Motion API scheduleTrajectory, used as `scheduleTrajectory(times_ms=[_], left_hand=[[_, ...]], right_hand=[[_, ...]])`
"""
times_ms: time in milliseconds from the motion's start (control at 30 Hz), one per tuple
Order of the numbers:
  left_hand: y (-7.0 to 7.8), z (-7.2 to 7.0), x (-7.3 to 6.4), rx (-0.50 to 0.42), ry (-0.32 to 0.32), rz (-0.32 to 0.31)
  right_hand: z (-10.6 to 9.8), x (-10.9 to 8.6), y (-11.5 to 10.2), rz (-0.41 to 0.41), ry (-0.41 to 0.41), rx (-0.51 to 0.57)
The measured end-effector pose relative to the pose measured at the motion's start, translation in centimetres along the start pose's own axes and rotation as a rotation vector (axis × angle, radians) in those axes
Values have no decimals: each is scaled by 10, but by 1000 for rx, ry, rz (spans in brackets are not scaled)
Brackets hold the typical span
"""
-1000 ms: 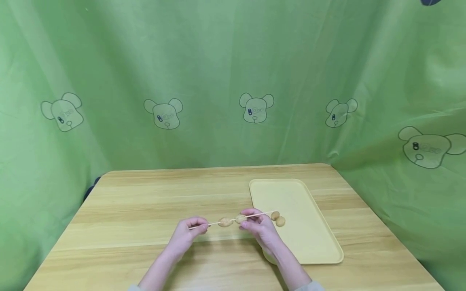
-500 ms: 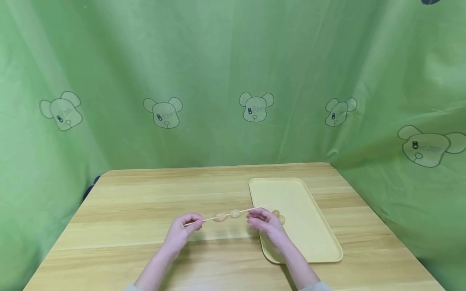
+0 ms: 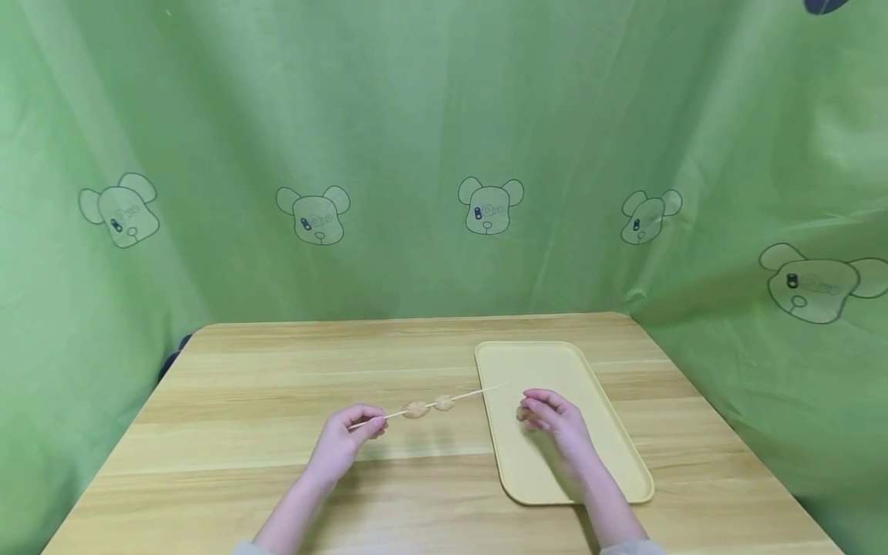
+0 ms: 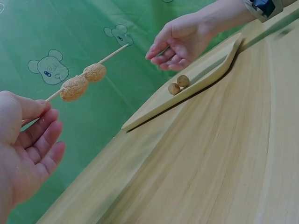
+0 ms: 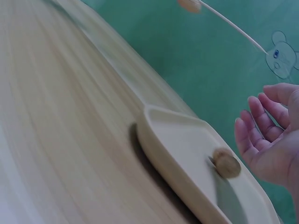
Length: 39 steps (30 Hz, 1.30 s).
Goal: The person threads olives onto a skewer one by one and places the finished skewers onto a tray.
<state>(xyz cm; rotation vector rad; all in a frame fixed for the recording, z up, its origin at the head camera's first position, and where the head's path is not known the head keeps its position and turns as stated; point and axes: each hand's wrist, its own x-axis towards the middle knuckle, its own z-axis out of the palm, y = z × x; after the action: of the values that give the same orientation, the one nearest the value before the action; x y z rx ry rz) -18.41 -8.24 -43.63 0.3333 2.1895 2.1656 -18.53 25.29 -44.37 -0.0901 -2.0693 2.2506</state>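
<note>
My left hand [image 3: 341, 443] pinches a thin wooden skewer [image 4: 113, 53] near one end, between thumb and forefinger. Threaded along it are two wrinkled tan balls, a larger one [image 4: 74, 88] nearer the hand and a smaller one [image 4: 95, 73] farther out. The skewer's free end points right, toward the tray. Over the cream tray [image 3: 513, 470] hovers my right hand [image 5: 273, 135], fingers loosely bent and holding nothing. Two similar loose balls [image 4: 178, 85] lie side by side on the tray below it; in the head view the fingers partly cover them.
The tray lies on the right part of a wood-grain table [image 3: 277, 370]. Behind and at both sides hangs a green curtain [image 3: 402, 254] printed with bear heads. A dark watch-like band [image 4: 264, 7] shows on the right wrist.
My right hand has let go of the skewered ball and moved right, over the loose balls on the tray. The left hand has shifted slightly left with the skewer.
</note>
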Motion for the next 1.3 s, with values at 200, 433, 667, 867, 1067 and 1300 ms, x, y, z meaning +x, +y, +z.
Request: scheduleTrajectory(times_ms=[200,433,667,867,1067,1300], left_hand=[[-2,-2,0,4,-14,9],[-2,-3,-2,5,-63,102],[0,-1,-2,16,-49,-3],[1,-1,-2,15,-46,-2],[-1,-3,-2,20,-48,-16],[-1,-3,-2,4,-51,-5]], right_hand=[[-23,4,1,-8,42,-149],[-42,10,7,37,19,-285],[-47,14,12,82,-51,-358],[-43,19,15,95,-59,-438],[-37,20,17,90,-31,-526],[-32,21,19,79,-21,-578]])
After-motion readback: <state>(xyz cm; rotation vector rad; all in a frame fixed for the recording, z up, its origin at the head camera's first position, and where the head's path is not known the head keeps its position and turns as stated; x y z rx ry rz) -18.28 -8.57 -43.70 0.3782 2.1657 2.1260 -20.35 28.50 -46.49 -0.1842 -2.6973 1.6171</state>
